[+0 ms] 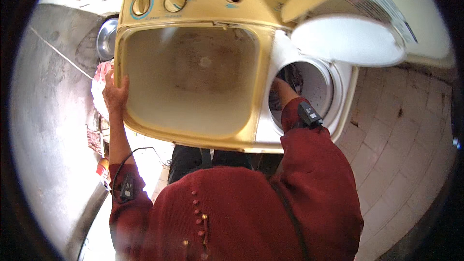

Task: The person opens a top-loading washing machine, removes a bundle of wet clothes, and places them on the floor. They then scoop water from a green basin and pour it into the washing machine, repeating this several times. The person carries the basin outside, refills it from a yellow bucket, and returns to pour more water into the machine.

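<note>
A yellowed twin-tub washing machine (193, 141) stands in front of me. My left hand (116, 94) grips the left rim of its wide wash tub, thumb up along the edge. The wash tub (193, 87) holds cloudy, brownish water or a stained bottom; I cannot tell which. On the right, my right hand (279, 87) reaches down into the round white spin tub (325, 84). Its fingers are hidden inside. Dark, crumpled cloth (293, 76) lies in the spin tub beside that hand. The white inner lid (348, 41) is raised behind it.
Two knobs, one of them a dial (175, 1), sit on the back panel. The outer cover (377, 9) stands raised at the back right. A metal basin (106, 38) and pinkish cloth (100, 89) are left of the machine. Tiled floor (386, 140) extends to the right.
</note>
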A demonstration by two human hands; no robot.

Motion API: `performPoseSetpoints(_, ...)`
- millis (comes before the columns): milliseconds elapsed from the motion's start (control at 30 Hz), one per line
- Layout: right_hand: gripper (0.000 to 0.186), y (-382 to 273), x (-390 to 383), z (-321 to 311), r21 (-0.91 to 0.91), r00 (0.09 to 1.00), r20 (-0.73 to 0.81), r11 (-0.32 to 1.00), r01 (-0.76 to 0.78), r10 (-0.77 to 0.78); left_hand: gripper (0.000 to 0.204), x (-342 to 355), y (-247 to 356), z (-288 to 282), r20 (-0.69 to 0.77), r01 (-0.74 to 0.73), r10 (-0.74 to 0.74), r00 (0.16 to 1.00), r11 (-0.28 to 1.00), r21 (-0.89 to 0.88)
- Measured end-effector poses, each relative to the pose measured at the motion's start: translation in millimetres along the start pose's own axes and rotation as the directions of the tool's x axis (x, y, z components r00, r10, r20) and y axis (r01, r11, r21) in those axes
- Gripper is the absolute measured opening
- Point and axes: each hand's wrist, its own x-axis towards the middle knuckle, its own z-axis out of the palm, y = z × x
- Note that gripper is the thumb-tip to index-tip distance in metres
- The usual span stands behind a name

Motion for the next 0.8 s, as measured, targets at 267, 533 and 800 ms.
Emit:
performPoseSetpoints(267,0.037,2,53,32,0.027,0.988,-0.006,0.987,-0.157,0.157,0.053,-1,13,-4,0.05,0.03,-0.031,0.998,0.999,0.014)
performPoseSetpoints(533,0.029,10,11,10,0.296,0.976,-0.082,0.941,-0.167,0.2,0.05,1,18,-6,0.037,-0.028,0.027,0.999,0.999,0.044)
performPoseSetpoints(800,0.027,17,-190,-75,0.765,0.947,-0.283,0.632,0.126,0.153,0.056,3,0,-4,0.077,-0.123,0.125,0.989,0.992,-0.027)
